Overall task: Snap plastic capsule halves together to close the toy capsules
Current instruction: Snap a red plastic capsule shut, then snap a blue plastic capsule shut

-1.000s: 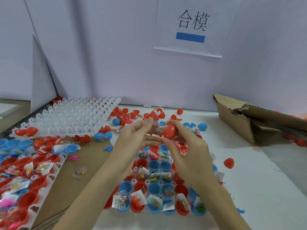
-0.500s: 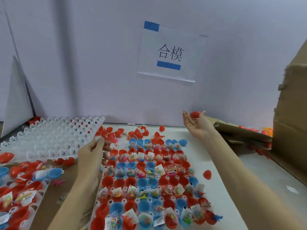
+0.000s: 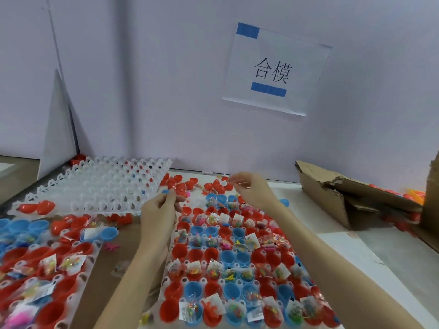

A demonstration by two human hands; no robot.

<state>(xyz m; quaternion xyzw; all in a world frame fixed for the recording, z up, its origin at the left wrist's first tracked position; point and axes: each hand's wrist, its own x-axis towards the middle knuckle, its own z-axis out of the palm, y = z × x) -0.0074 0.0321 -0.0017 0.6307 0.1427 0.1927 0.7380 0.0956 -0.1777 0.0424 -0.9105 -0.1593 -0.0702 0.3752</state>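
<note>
I see the grey partition wall [image 3: 142, 79] filling the upper half, with a paper sign [image 3: 275, 70] taped to it by blue strips. Below it the counter [image 3: 344, 252] runs across, white on the right and covered with brown cardboard on the left. A torn cardboard box [image 3: 332, 193] lies on its side at the right. An empty white plastic tray [image 3: 99, 186] rests tilted at the back left, with two red capsule halves on its near edge.

In front of me sits the filled tray [image 3: 237, 257], its cells holding red and blue capsule halves [image 3: 211, 254], many with small toy packets inside. A second filled tray [image 3: 35, 269] lies at the left edge. Loose red capsule halves [image 3: 180, 184] are heaped on the counter behind the filled tray.

My left hand [image 3: 158, 214] is raised over the far left corner of the filled tray, fingers curled and fingertips pinched together; I cannot tell whether they hold anything. My right hand [image 3: 251, 188] hovers near the loose red halves, fingers loosely curled; it is blurred, so whether it holds something I cannot tell.
</note>
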